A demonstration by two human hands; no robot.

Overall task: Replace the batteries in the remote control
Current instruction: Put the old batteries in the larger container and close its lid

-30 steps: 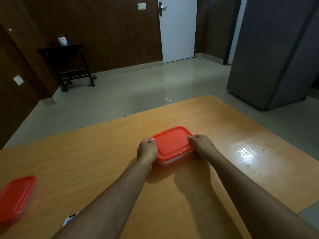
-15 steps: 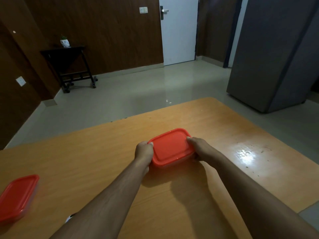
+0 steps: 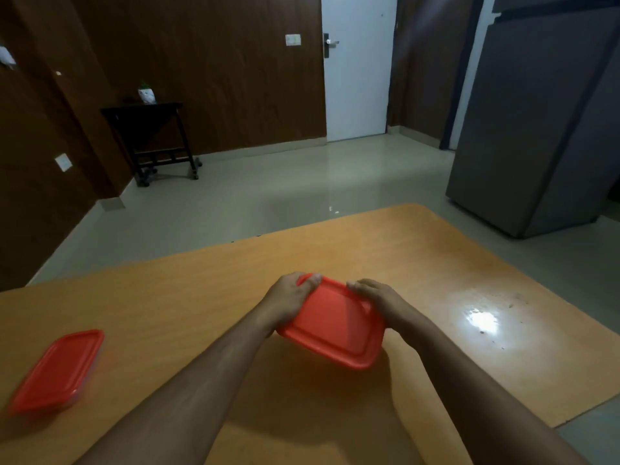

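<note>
Head view, second red-lidded box (image 3: 57, 370) left, table (image 3: 436, 263)

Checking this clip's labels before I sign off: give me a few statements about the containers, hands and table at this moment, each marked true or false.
1. Both hands hold the red-lidded container in the middle. True: the left hand and the right hand grip its opposite sides.
2. That container lies flat on the table. False: it is tilted, its near edge raised.
3. A second red-lidded container sits at the table's left. True.
4. The lid of the held container is off. False: it still covers the container.
5. A remote control lies beside the held container. False: none shows there.
</note>
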